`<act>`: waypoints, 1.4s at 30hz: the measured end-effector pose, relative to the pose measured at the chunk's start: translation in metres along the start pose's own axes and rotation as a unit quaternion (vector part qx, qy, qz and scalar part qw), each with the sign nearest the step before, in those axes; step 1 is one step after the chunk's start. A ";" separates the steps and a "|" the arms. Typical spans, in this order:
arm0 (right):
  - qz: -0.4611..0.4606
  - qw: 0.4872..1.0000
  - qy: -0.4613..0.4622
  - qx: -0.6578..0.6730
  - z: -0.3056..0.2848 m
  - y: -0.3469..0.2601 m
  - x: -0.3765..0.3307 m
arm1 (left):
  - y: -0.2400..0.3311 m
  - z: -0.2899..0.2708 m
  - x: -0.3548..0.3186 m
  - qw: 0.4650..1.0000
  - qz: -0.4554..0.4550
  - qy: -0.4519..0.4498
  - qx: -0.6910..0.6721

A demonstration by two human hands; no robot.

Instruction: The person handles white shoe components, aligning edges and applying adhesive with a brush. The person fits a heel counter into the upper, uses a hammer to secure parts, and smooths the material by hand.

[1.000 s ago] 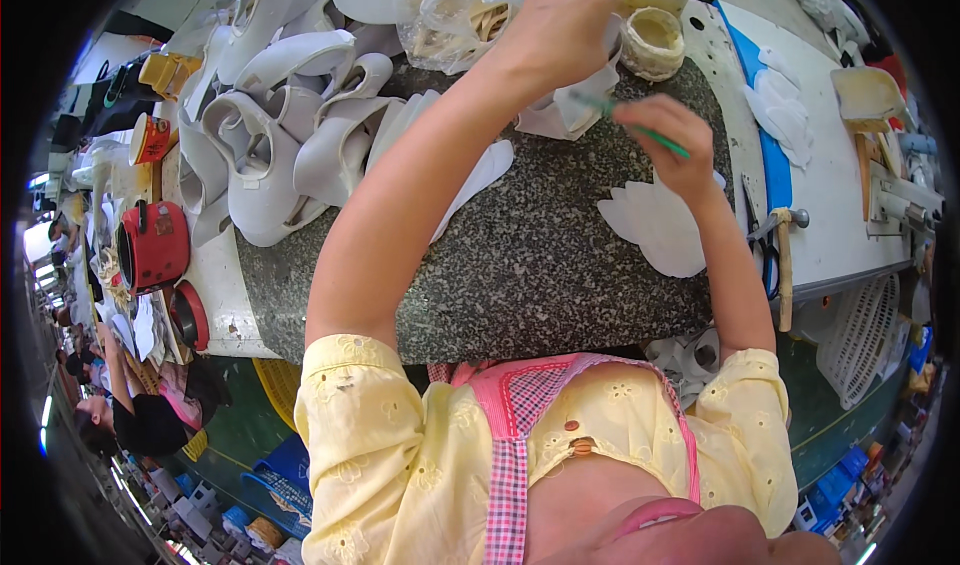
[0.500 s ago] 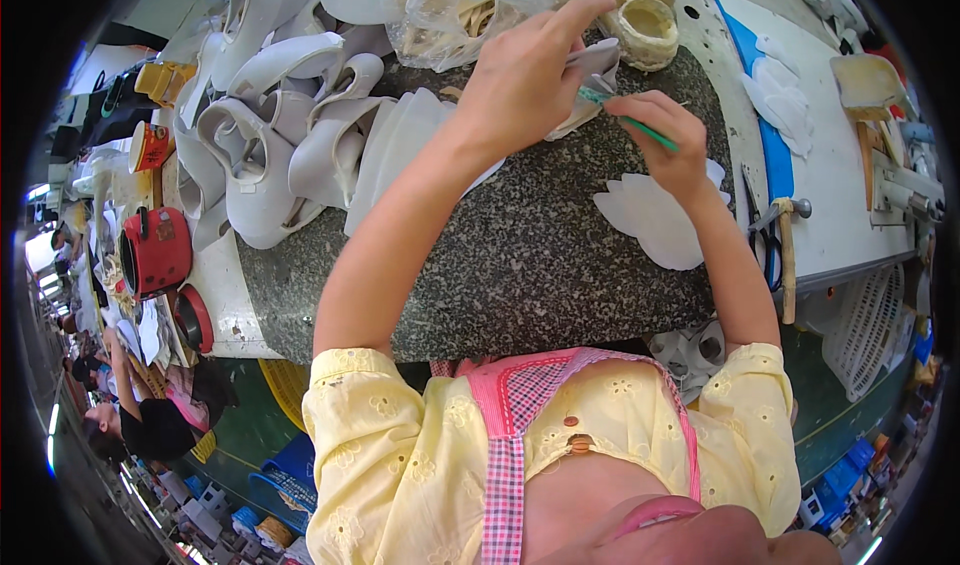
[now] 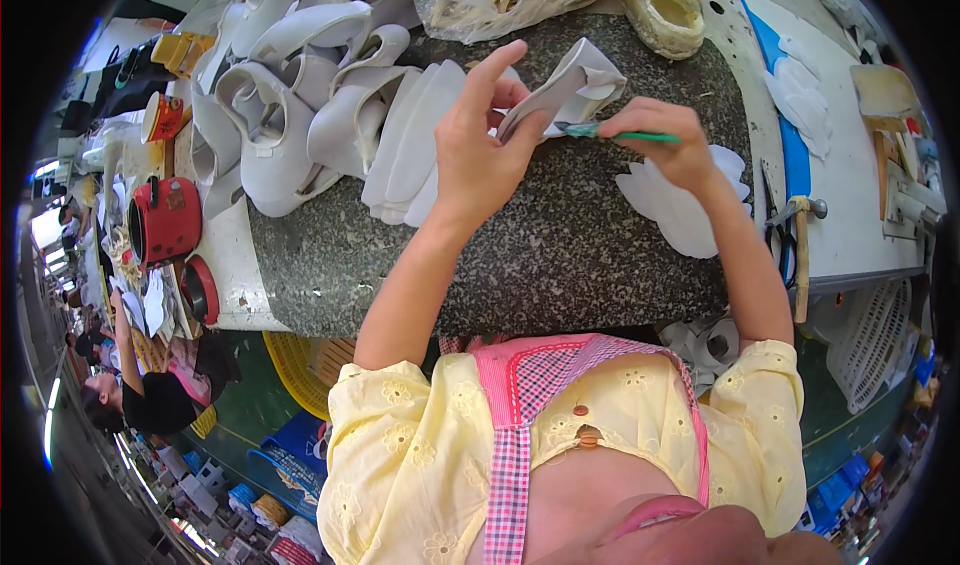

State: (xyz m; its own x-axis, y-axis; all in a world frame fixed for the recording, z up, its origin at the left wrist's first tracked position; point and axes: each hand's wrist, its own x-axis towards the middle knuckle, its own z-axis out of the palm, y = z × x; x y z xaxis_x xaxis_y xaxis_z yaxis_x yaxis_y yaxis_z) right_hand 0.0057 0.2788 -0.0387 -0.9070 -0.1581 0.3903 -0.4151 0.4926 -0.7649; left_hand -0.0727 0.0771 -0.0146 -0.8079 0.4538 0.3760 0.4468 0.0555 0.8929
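Above the dark speckled slab (image 3: 480, 265), my left hand (image 3: 483, 155) grips a pale grey shoe upper (image 3: 560, 87) between thumb and fingers, tilted up with its inner side partly showing. My right hand (image 3: 668, 137) is closed around a thin brush (image 3: 582, 129) with a green handle. The brush's tip points left and lies at the upper's lower edge; whether it touches cannot be told. Beyond the right hand stands a crusted glue pot (image 3: 674, 20). Flat white sole-shaped pieces (image 3: 675, 205) lie fanned below the right hand, with more such pieces (image 3: 405, 155) left of my left hand.
Several pale uppers (image 3: 275, 150) are heaped at the left. A clear plastic bag (image 3: 510, 0) sits at the far edge. To the right are a hammer (image 3: 801, 255) and a blue strip (image 3: 778, 95). A red pot (image 3: 165, 222) stands at the left; another person (image 3: 160, 395) works beyond.
My left hand has drawn the upper nearer and leftward, away from the glue pot, and turned it so more shows. The brush tip has come lower and to the left. The view has shifted slightly.
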 end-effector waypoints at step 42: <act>0.014 0.987 0.064 -0.145 -0.065 0.014 0.007 | 0.011 0.063 0.147 0.930 0.024 -0.236 0.281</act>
State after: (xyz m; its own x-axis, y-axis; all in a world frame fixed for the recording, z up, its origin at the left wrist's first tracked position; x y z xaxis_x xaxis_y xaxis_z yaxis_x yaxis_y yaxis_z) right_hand -0.0015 0.3401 -0.0134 -0.8942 -0.0409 0.4459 -0.3348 0.7223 -0.6051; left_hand -0.1627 0.2003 0.0347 -0.5829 0.8000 0.1422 0.7148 0.4217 0.5578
